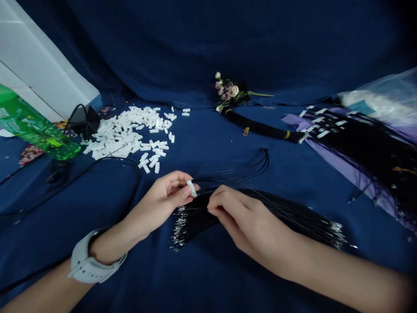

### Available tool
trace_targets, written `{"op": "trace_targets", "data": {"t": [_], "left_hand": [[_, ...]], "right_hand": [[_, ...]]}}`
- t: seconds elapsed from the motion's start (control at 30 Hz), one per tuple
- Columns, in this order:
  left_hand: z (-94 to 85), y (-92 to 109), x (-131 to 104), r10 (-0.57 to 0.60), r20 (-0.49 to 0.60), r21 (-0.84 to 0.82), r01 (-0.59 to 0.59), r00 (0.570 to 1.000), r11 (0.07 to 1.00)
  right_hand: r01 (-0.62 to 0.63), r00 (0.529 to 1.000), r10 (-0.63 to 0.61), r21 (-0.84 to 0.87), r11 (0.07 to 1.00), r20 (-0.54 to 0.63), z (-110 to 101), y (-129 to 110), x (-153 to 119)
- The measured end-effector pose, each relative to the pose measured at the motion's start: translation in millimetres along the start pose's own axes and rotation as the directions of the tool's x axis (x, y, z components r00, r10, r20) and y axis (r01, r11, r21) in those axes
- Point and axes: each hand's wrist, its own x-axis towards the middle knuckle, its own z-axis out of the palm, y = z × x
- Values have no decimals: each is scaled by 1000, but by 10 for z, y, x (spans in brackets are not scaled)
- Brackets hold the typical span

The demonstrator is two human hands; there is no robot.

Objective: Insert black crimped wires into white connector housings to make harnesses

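Observation:
My left hand (172,191) pinches a small white tag (191,188) between thumb and fingers, with thin black cords (224,176) running from it to the right. My right hand (237,213) is closed, thumb against forefinger, over the bundle of black cords (286,208); whatever sits between its fingertips is hidden. Metal clasps (179,228) show at the bundle's left end, below my left hand, and more at its right end. A heap of white tags (124,130) lies up and to the left of my hands on the blue cloth (202,278).
A green bottle (39,130) and a dark cable (81,171) are at the left. Artificial flowers (230,91) and a tied black cord roll (260,126) lie behind my hands. Tagged black cords (368,148) rest on purple material (345,163) at the right, near a clear bag (387,100).

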Motion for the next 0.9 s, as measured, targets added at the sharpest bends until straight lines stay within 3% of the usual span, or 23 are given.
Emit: {"op": "trace_targets", "data": {"t": [0.27,0.9], "left_hand": [[33,42,-62,17,13,-56,-16,1000,998],[26,21,-99,25,65,-96,-18,998,995]], "right_hand": [[5,990,-3,12,1000,-141,-209,112,8],[-5,997,3,-34,999,-76,-274,70,15]]}}
